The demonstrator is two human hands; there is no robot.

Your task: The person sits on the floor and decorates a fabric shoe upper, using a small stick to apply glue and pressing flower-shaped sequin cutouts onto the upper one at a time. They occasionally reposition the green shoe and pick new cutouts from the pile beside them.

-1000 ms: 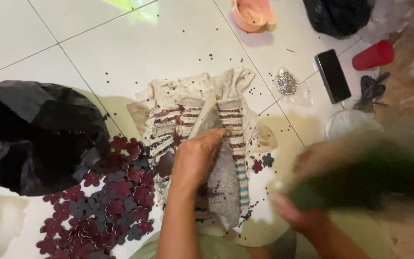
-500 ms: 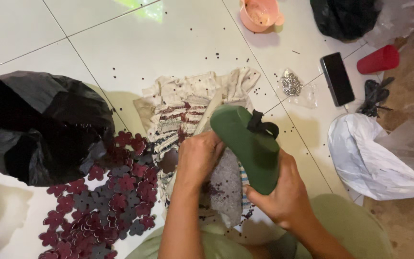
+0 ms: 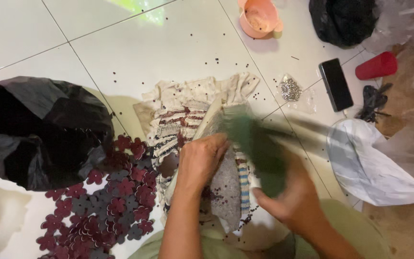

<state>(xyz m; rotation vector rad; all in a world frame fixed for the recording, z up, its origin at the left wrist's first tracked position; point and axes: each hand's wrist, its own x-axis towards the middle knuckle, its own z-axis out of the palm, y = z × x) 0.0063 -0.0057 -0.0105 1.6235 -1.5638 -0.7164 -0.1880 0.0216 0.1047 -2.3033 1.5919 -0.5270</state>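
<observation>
Since the earlier frame the green sandal [image 3: 257,151] has dropped lower and blurred; the right hand [image 3: 291,199] grips its near end over the cloth [image 3: 188,103], and the left hand [image 3: 200,160] stays pressed, fingers curled, on the grey pad [image 3: 226,187] beside it. Flower cutouts [image 3: 106,206] and a black bag [image 3: 39,132] lie left. A phone [image 3: 336,84], red cup [image 3: 377,64] and white bag [image 3: 370,165] lie right.

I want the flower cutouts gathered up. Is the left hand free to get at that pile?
Probably not at once: the left hand presses on the striped cloth. Nothing blocks the flower pile beside it; only the black bag borders it.
</observation>
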